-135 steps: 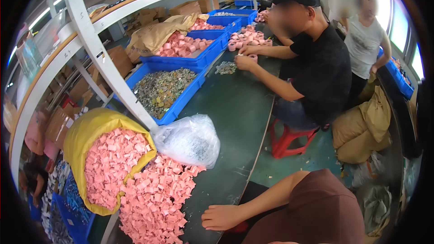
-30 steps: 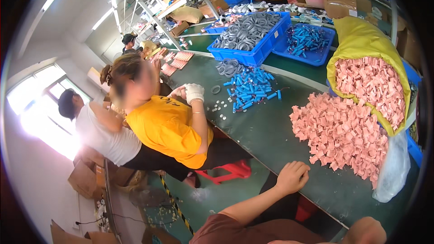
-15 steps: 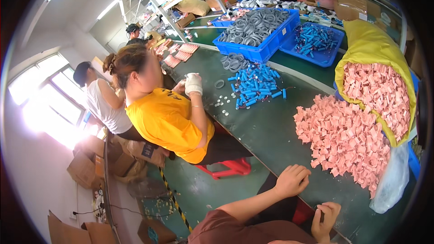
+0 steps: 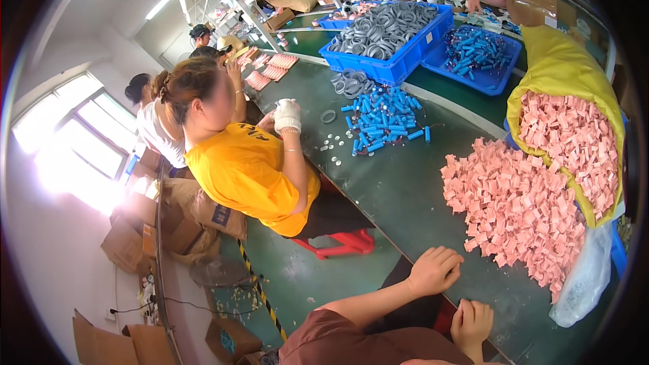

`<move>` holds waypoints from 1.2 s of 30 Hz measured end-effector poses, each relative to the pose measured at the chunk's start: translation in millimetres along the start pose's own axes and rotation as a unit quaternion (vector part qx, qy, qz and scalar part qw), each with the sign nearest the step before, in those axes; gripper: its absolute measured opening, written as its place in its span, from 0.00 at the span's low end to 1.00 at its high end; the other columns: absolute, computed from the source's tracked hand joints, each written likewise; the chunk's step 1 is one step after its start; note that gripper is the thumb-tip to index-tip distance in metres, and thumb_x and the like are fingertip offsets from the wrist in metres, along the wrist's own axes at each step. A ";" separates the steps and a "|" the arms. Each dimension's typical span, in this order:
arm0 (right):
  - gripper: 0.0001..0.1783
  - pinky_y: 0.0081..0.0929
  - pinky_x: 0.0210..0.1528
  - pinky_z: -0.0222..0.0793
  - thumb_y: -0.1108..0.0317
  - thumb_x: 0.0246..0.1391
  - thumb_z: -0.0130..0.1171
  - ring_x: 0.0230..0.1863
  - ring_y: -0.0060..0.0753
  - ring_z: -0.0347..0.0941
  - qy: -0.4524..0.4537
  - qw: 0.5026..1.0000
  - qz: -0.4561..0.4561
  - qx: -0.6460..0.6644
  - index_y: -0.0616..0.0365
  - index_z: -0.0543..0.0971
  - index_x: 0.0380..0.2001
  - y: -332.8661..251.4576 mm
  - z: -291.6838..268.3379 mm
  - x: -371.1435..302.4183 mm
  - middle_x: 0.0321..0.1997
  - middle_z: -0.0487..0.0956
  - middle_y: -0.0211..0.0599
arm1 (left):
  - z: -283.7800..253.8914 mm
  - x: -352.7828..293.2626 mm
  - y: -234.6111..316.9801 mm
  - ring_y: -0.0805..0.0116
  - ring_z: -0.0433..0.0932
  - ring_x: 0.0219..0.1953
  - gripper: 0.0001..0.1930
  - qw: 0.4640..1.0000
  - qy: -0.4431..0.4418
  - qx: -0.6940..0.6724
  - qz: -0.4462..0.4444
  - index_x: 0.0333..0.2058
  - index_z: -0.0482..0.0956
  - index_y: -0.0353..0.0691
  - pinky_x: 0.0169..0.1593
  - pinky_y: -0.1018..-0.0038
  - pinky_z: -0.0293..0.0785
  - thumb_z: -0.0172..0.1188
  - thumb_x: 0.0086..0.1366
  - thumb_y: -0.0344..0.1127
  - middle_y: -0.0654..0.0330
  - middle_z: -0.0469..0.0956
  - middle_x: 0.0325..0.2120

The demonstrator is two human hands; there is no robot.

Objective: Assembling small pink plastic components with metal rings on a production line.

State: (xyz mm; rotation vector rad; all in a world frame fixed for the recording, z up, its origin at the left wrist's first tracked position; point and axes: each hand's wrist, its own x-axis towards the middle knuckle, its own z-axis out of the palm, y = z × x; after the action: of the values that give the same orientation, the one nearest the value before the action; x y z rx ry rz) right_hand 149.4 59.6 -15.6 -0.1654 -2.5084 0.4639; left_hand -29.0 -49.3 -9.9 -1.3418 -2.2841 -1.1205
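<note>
My left hand (image 4: 436,270) rests at the edge of the green worktable (image 4: 378,192), its fingers curled in and nothing showing in them. Nearer to me, my right hand (image 4: 472,322) is also at the table edge, with the fingers folded into a loose fist; I see no object in it. Beyond both hands lies a large heap of small pink plastic parts (image 4: 514,209), apart from my fingers. More of the same parts spill from a yellow sack (image 4: 558,61) at the right. A clear plastic bag (image 4: 583,280) lies beside the heap.
Farther along are blue cylinders with thin wires (image 4: 384,120), grey rings (image 4: 351,83), a blue crate of rings (image 4: 378,67) and a blue tray (image 4: 497,84). A co-worker in yellow (image 4: 247,176) sits at the left on a red stool (image 4: 338,243). Cardboard boxes (image 4: 125,240) stand by the wall.
My right hand has closed from parted fingers into a loose fist and shifted slightly left. My left hand stays put. The co-worker in white has moved behind the one in yellow.
</note>
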 end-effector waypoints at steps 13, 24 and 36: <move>0.12 0.42 0.35 0.63 0.73 0.51 0.62 0.34 0.47 0.71 -0.012 1.000 0.005 -0.004 0.54 0.76 0.41 4.5 4.3 -3.7 0.36 0.74 0.38 | 0.2 -1.5 -0.5 0.62 0.76 0.31 0.08 1.000 0.001 -0.010 0.001 0.34 0.79 0.41 0.35 0.69 0.69 0.63 0.53 0.28 0.62 0.76 0.29; 0.13 0.43 0.34 0.63 0.73 0.50 0.62 0.34 0.48 0.70 -0.006 1.000 0.006 -0.014 0.54 0.76 0.41 1.7 2.4 -1.7 0.36 0.74 0.39 | 1.6 -0.6 0.0 0.63 0.76 0.31 0.08 1.000 0.000 -0.008 0.002 0.34 0.79 0.41 0.36 0.69 0.70 0.63 0.53 0.28 0.62 0.76 0.29; 0.11 0.37 0.44 0.65 0.73 0.50 0.60 0.40 0.47 0.72 -0.035 0.979 0.076 0.186 0.58 0.77 0.40 5.8 -11.3 14.4 0.38 0.75 0.42 | 1.8 -3.7 -3.5 0.64 0.76 0.27 0.09 0.999 0.033 -0.008 0.022 0.34 0.80 0.43 0.32 0.70 0.69 0.63 0.52 0.26 0.63 0.77 0.26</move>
State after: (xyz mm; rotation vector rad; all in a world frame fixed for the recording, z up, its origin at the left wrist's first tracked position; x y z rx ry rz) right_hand 144.0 71.4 -1.4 -0.1962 -2.4335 1.0043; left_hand -29.7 -51.2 -14.9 -1.3339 -2.1932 -1.1525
